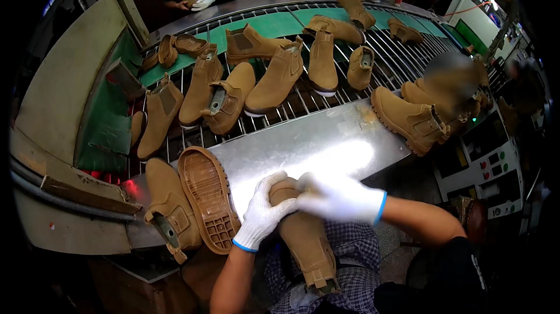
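A tan ankle boot (304, 241) lies in front of me, its toe away from me and its opening near my lap. My left hand (262, 210), in a white knitted glove with a blue cuff, is closed around the toe end. Over the toe from the other side comes my right hand (344, 198), gloved alike; its fingers are smeared by motion, so their grip is unclear. Left of my left hand, a loose brown sole (207, 197) leans on its side, tread cavity showing. Beside it another tan boot (172, 206) lies on the bench edge.
A metal bench plate (280, 151) borders a conveyor of metal rods (373, 75) carrying several tan boots (277, 78). Soled boots (408, 118) stand at the right. A control panel (493, 165) is further right. Two people in gloves work across the conveyor.
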Action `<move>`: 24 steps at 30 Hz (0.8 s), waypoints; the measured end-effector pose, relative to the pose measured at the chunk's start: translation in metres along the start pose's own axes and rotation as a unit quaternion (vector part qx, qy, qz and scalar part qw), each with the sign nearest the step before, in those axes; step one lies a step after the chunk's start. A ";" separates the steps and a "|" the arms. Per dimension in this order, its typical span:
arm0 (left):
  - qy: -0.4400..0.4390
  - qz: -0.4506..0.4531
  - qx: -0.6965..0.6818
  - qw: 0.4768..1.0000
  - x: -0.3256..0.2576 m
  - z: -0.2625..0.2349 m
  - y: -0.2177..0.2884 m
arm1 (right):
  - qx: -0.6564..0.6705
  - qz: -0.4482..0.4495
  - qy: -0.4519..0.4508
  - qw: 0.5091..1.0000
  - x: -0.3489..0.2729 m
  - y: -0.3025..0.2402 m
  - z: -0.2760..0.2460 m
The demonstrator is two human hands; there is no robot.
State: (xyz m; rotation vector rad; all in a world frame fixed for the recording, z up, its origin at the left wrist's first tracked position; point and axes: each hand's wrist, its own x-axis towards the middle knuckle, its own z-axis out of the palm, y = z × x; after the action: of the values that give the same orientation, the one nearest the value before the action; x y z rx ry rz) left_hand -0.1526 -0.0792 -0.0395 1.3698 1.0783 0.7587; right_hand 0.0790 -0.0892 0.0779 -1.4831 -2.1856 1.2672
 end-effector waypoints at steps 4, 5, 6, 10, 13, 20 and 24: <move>-0.006 -0.020 -0.068 0.998 -0.002 0.002 0.010 | 0.231 0.163 0.018 0.959 0.004 0.076 0.028; -0.003 -0.030 -0.083 0.996 -0.005 0.001 0.013 | 0.259 0.184 0.005 0.948 0.002 0.075 0.034; -0.002 -0.040 -0.099 0.994 -0.007 0.000 0.017 | 0.294 0.168 -0.002 0.941 0.002 0.074 0.041; 0.002 -0.053 -0.105 0.993 -0.011 -0.002 0.025 | 0.383 0.168 -0.005 0.908 0.008 0.083 0.048; 0.011 -0.048 -0.103 0.993 -0.013 -0.002 0.023 | 0.383 0.163 -0.023 0.909 0.015 0.077 0.042; 0.006 -0.029 -0.098 0.995 -0.011 0.013 0.031 | 0.108 0.040 -0.008 0.993 0.059 0.049 0.006; 0.007 0.023 -0.042 0.999 -0.017 0.017 0.048 | -0.008 -0.069 0.031 0.997 0.070 0.020 -0.005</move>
State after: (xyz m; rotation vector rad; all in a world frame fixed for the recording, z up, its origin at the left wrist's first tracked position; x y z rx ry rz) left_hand -0.1354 -0.0964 0.0080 1.3237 1.0163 0.8398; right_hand 0.0615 -0.0256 0.0467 -1.3328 -2.2197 1.1469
